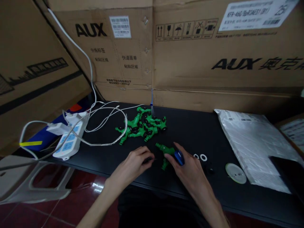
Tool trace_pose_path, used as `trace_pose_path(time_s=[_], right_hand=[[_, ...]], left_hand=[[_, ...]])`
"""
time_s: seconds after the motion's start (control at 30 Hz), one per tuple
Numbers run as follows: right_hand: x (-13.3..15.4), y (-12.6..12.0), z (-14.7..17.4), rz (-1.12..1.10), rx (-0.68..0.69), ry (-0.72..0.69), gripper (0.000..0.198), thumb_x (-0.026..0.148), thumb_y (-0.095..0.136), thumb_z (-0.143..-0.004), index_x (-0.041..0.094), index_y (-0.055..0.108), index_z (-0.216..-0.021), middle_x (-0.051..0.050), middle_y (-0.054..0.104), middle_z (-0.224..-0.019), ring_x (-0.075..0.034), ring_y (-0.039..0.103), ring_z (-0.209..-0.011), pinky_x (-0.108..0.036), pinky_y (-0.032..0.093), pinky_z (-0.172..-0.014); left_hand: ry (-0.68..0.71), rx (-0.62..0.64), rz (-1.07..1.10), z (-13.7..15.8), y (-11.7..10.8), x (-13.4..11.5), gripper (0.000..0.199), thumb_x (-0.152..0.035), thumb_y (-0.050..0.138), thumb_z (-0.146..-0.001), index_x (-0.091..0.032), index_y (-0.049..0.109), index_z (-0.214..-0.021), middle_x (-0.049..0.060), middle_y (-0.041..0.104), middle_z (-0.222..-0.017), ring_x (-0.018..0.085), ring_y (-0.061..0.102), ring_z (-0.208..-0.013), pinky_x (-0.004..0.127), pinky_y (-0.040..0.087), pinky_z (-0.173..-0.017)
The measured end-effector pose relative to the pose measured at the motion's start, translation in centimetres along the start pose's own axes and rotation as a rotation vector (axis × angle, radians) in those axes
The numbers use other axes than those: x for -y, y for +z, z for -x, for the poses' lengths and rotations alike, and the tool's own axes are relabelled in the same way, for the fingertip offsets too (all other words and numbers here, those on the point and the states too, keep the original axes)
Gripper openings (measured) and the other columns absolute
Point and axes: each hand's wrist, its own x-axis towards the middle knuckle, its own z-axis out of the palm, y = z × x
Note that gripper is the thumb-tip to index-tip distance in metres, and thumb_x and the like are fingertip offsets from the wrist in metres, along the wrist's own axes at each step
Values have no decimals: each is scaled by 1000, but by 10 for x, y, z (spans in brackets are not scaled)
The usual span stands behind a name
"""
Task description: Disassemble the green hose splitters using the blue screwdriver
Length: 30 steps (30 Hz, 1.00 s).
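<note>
My right hand (187, 164) is closed on a green Y-shaped hose connector (166, 149), thumb at its near side. A blue object (179, 157), its kind unclear, sits between thumb and forefinger of that hand. To the left, my left hand (137, 160) pinches a small dark piece (148, 159) with a thin tip pointing toward the connector; a gap separates the two. Beyond both hands lies a heap of green connectors (142, 125) with black parts. White rings (203, 157) and small black pieces (210, 169) lie right of my right hand.
A white power strip (70, 139) with plugs and looping white cables (104, 145) occupies the left. On the right are a round disc (236, 173), a silvery plastic package (249, 145) and a dark flat object (288, 172). Cardboard boxes (185, 72) wall off the black table's back (194, 126).
</note>
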Motion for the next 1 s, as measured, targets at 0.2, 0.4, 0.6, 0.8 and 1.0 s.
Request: trace_pose_path(time_s=[0.2,0.4,0.6,0.8,1.0], right_hand=[[0,-3,-7,74,30,89,46,48,56,-92,17,72,-122,-13,81,-99,-34,78,-97,-40,59,-84],[-3,-14,-6,106,44,218,55,56,52,-89,18,70,-125,-12,80,-91,-35,78,-88,-39,57,-74],[-7,-11,-2,47,36,252,68,63,47,-83,15,68,-128,-15,81,-98,-36,78,-96,-39,61,-77],[-33,-8,-5,21,47,196,62,65,53,-84,21,71,-124,-12,82,-102,-35,79,-97,-38,63,-79],[-32,-15,-8,-59,35,74,42,57,63,-82,26,78,-106,-11,82,-95,-32,80,-75,-36,62,-60]], left_hand=[[81,-10,20,-9,0,5,28,-25,69,-97,-25,69,-125,2,70,-118,20,66,-113,32,54,-100],[135,-105,118,-11,15,7,31,-29,76,-90,-24,72,-120,2,70,-120,20,65,-114,33,54,-102],[171,-159,96,-6,26,7,36,-33,77,-90,-25,71,-125,3,71,-126,22,64,-116,36,56,-102],[184,-340,-37,-19,14,1,30,-30,58,-104,-25,65,-133,3,68,-134,19,61,-126,35,54,-108],[374,-213,-485,-74,-6,14,39,-23,45,-108,-22,53,-146,5,53,-156,24,40,-151,50,31,-128]])
